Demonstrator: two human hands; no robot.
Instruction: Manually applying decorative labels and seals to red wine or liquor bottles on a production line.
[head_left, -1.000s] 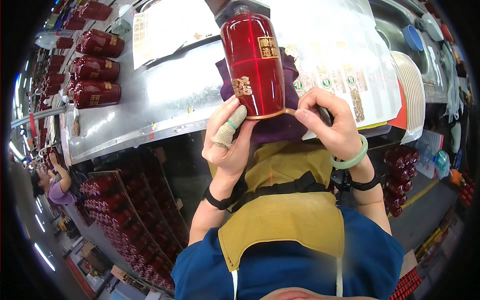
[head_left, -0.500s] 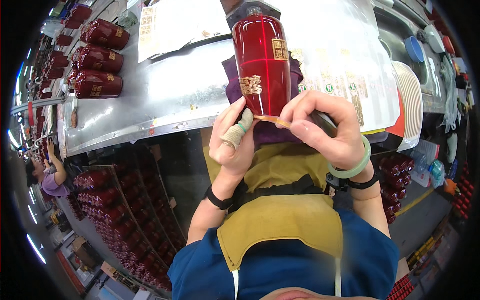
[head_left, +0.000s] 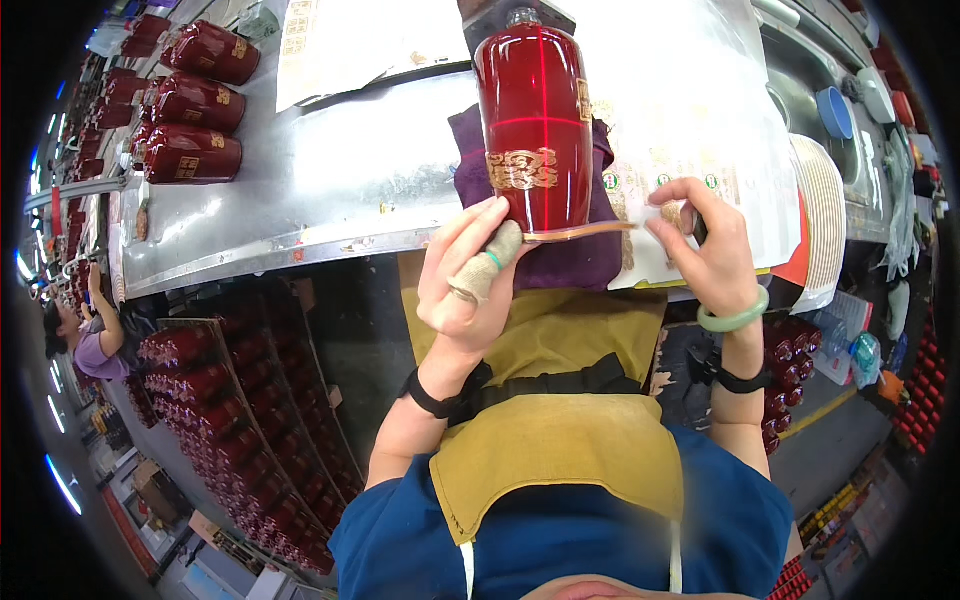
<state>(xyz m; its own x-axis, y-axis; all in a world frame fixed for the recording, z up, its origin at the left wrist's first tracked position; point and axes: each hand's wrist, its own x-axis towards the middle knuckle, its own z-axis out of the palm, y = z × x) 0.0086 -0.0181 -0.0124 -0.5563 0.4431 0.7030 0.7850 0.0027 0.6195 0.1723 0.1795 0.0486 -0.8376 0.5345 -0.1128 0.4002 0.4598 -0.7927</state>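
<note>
A glossy dark red bottle (head_left: 535,110) with gold designs lies on a purple cloth (head_left: 585,260), its neck pointing away from me. My left hand (head_left: 475,265) is closed at the base end of the bottle, a beige cloth cover with a green band on one finger. From its fingertips a thin golden strip (head_left: 580,233) runs along the bottle's base, its free end sticking out to the right. My right hand (head_left: 705,245) is apart from the strip, over the white sheet, fingers curled. A dark thing, mostly hidden, shows in its palm, and a tan patch between thumb and forefinger.
A white sheet (head_left: 740,130) with gold and green prints lies right of the bottle. Several red bottles (head_left: 195,155) lie at the left on the metal table (head_left: 350,150). Racked bottles (head_left: 230,430) fill the lower left. Another person (head_left: 100,345) is at far left.
My right hand has let go of the strip and moved right. The bottle has rolled slightly, shifting its gold designs rightward. My left hand stays at the base.
</note>
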